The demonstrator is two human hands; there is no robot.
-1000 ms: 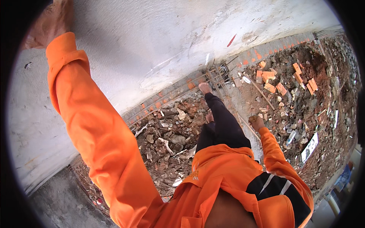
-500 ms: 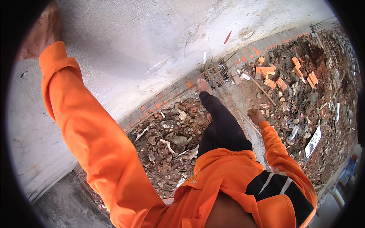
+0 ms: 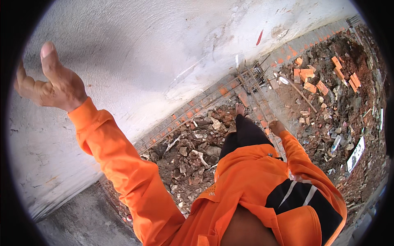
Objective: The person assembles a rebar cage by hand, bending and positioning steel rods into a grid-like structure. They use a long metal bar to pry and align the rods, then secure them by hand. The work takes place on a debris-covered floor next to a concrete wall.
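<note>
Left hand (image 3: 53,84): one, raised well apart from the right; the thumb stands away from partly bent fingers, the hand loosely spread with nothing seen in it.
Wall (image 3: 135,53): one, pale and rough, behind the left hand and running on beyond the right hand; whether the left hand touches it, I cannot tell.
Right hand (image 3: 277,128): one, low, fingers curled under; whether it grips anything, I cannot tell.
Steel rods (image 3: 266,110): two tied runs; one leads away from just beside the right hand, the other follows the wall's foot, between the two hands.
Foot (image 3: 240,109): one bare foot shows, ahead and left of the right hand.
Rubble (image 3: 184,168): two patches, one left of the right hand, one to its right.
Bricks (image 3: 306,73): about nine loose orange ones, some overlapping, ahead and right of the right hand.
Stick (image 3: 301,96): one, thin, lying between the right hand and the bricks.
Bottle (image 3: 335,142): one pale bottle-like piece, right of the right hand.
White panel (image 3: 356,154): one, dark-marked, farther right of that hand than the bottle.
Red mark (image 3: 259,37): one, on the wall, far ahead of the right hand.
Sleeves (image 3: 135,172): two, orange, one behind each hand.
</note>
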